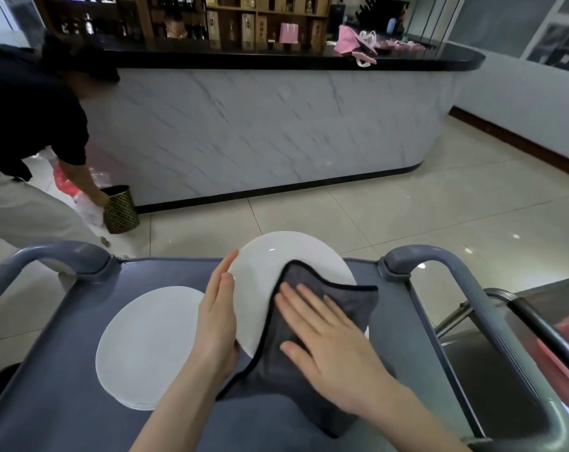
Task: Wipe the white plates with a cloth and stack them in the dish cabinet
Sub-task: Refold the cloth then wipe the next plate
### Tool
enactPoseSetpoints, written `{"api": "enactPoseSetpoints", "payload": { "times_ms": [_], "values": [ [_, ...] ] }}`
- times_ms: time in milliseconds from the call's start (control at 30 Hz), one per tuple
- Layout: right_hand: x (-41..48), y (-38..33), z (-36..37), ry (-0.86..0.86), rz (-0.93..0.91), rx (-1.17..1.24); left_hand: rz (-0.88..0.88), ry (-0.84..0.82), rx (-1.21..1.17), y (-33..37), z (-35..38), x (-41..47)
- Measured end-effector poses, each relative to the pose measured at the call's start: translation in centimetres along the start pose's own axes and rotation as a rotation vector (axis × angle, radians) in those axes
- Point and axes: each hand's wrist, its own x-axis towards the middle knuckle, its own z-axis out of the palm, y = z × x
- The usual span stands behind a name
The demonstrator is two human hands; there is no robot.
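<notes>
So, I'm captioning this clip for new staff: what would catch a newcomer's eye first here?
A white plate stands tilted over the grey cart, left hand holding its edge while the right hand presses a grey cloth on it. Left of it lies a stack of white plates.

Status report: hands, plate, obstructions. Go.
Left hand holds plate by its left rim. Right hand flat, pressing grey cloth on plate. More plates stacked on cart. Nothing blocking the wipe; cabinet not in view.
</notes>
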Motion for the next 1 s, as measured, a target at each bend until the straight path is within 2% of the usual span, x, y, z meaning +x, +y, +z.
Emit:
{"api": "enactPoseSetpoints", "payload": {
  "times_ms": [100,200,333,433,500,567,733,833,1000],
  "values": [
    [0.2,3.1,-0.5,-0.046,0.152,0.01,-0.003,-0.003,0.017,-0.1,0.0,-0.7],
    [3.0,4.1,-1.5,-0.047,0.169,-0.019,-0.018,-0.046,0.018,-0.2,0.9,-1.5],
    [5.7,0.6,-2.4,-0.075,0.025,-0.01,-0.011,-0.067,0.032,-0.3,1.9,-1.4],
    [3.9,-1.8,-2.0,-0.081,-0.122,-0.015,0.002,-0.04,0.023,0.1,1.4,-0.8],
    [1.7,-2.0,-1.2,-0.062,-0.158,-0.019,-0.024,-0.036,-0.003,0.4,0.9,-0.5],
    [0.0,-1.3,-0.7,-0.012,-0.115,-0.047,-0.064,-0.021,-0.038,0.6,0.5,-0.5],
    [-0.6,2.9,-1.8,0.069,0.141,-0.042,-0.075,-0.033,-0.033,1.7,0.2,-1.2],
    [1.2,4.8,-2.9,0.074,0.18,0.062,-0.047,-0.079,0.011,1.7,0.4,-1.6],
    [5.7,6.4,-5.3,0.076,0.19,0.446,0.028,-0.167,0.155,1.0,0.7,-2.3]
  ]
}}
